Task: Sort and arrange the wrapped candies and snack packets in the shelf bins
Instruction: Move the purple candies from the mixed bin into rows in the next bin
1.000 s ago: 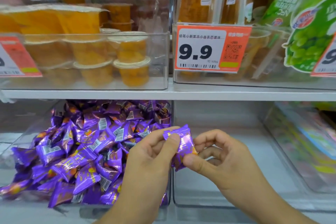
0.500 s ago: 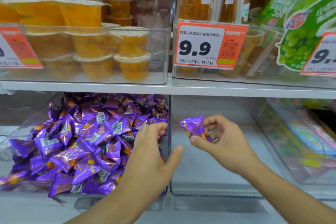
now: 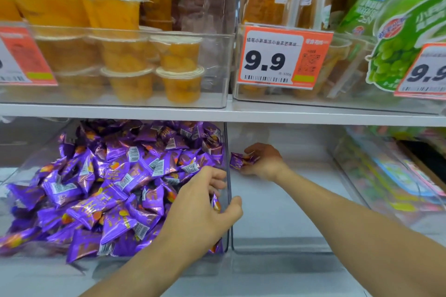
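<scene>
Right hand [image 3: 261,160] pinches one candy [image 3: 237,161] low at rear of the bare bin [image 3: 277,246], left hand [image 3: 202,207] w/ fingers curled into the pile [image 3: 108,188], grip unclear; could knock wrappers over the wall

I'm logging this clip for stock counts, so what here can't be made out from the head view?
- Left hand fingertips: curled into the purple candy pile, grasp unclear.
- Candy in the right hand: print too small, partly covered by fingers.
- Left price tag: cut by the frame edge.
- Right lower bin packets: blurred.
</scene>
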